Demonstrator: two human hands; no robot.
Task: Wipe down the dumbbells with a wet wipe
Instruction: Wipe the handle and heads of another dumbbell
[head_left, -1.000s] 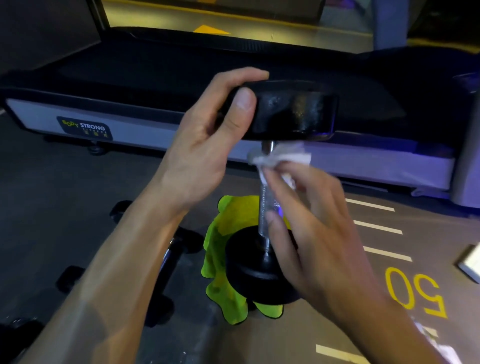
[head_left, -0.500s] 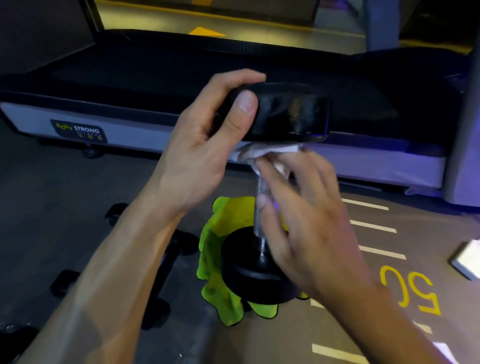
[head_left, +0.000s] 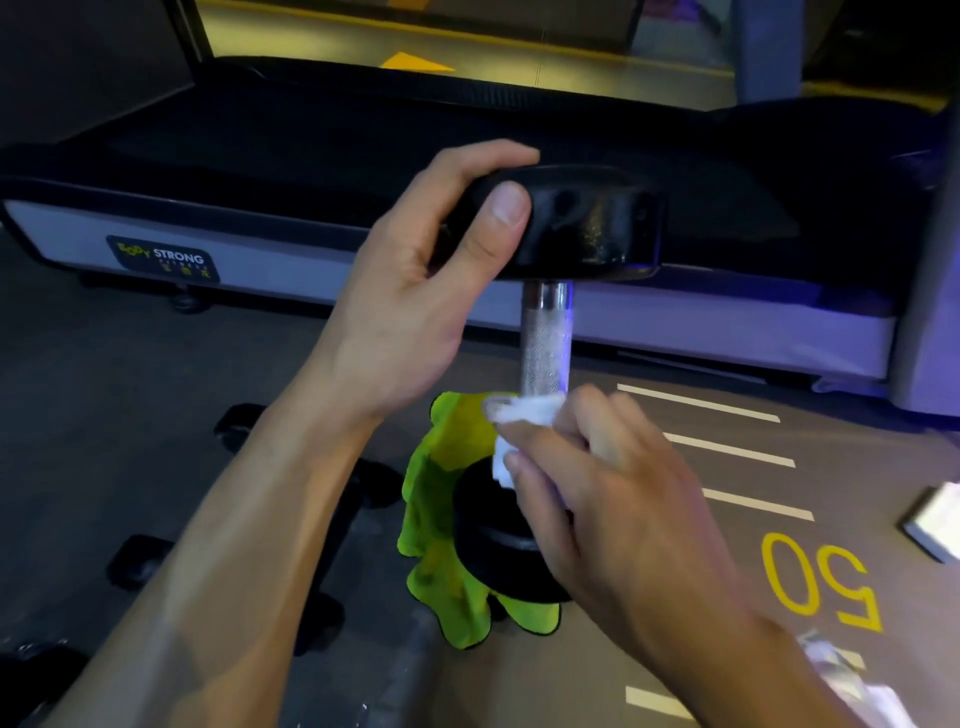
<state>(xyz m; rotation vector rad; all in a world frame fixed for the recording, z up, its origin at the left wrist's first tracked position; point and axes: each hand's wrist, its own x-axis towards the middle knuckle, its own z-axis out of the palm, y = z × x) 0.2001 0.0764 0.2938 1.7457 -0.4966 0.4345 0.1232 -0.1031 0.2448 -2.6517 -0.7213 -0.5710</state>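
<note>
A black rubber-headed dumbbell with a knurled chrome handle (head_left: 545, 343) stands upright, its lower head over a crumpled lime-green cloth (head_left: 441, 499) that lies on the grey gym floor (head_left: 104, 389); whether that head rests on the cloth or hangs just above it cannot be told. The left hand (head_left: 410, 312) grips the upper black head from the side, thumb pressed on its rim and fingers curled over the top. The right hand (head_left: 613, 499) is wrapped around the lower part of the chrome handle, its fingers closed on a white crumpled wet wipe (head_left: 514, 421) that is pressed against the metal just above the lower head (the hand is slightly blurred, so the exact lie of each finger is unclear). The upper stretch of the handle is bare and shiny. To the left on the floor, partly hidden by the left forearm, lie other dark dumbbells (head_left: 244, 426). Behind stands a treadmill with a black belt and a grey side rail (head_left: 260, 260) bearing a "STRONG" label. On the right, the floor carries white painted lines (head_left: 727, 447) and a yellow painted number "50" (head_left: 821, 582), seen upside down.
</note>
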